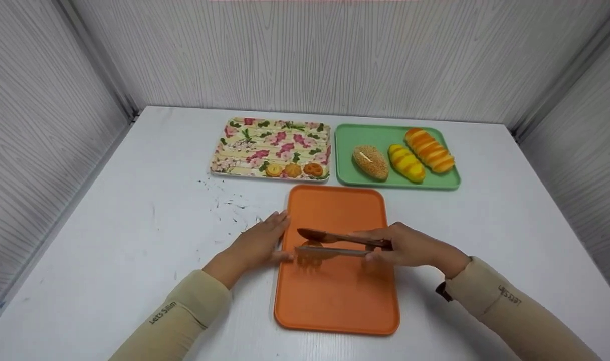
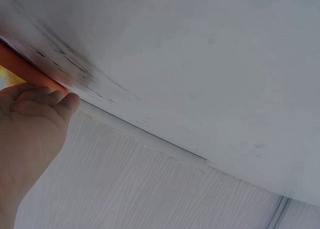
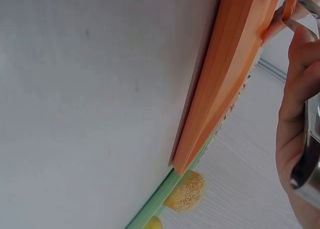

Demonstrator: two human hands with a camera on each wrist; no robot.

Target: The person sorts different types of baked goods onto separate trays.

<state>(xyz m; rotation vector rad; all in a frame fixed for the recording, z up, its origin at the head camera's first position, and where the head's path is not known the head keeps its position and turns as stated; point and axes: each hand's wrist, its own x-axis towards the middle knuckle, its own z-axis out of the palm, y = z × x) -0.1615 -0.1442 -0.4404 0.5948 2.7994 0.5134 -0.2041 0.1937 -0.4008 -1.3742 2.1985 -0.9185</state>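
A pair of metal serving tongs (image 1: 345, 238) is held in my right hand (image 1: 407, 245), low over the orange tray (image 1: 335, 306). Their two arms point left and stand apart, and their reflections show on the glossy tray. My left hand (image 1: 258, 243) rests against the tray's left rim, with its fingers extended along it and the thumb lower down. In the left wrist view the fingertips (image 2: 72, 100) touch the orange edge. The right wrist view catches the right hand (image 3: 300, 84) around the tongs' shiny handle, beside the tray's side.
Behind the orange tray lies a green tray (image 1: 347, 173) with a seeded bun (image 1: 371, 163), a yellow bread roll (image 1: 406, 163) and an orange striped loaf (image 1: 429, 150). A floral tray (image 1: 264, 148) sits to its left. Pale wood-grain walls (image 1: 305, 55) enclose the white table (image 1: 149, 200).
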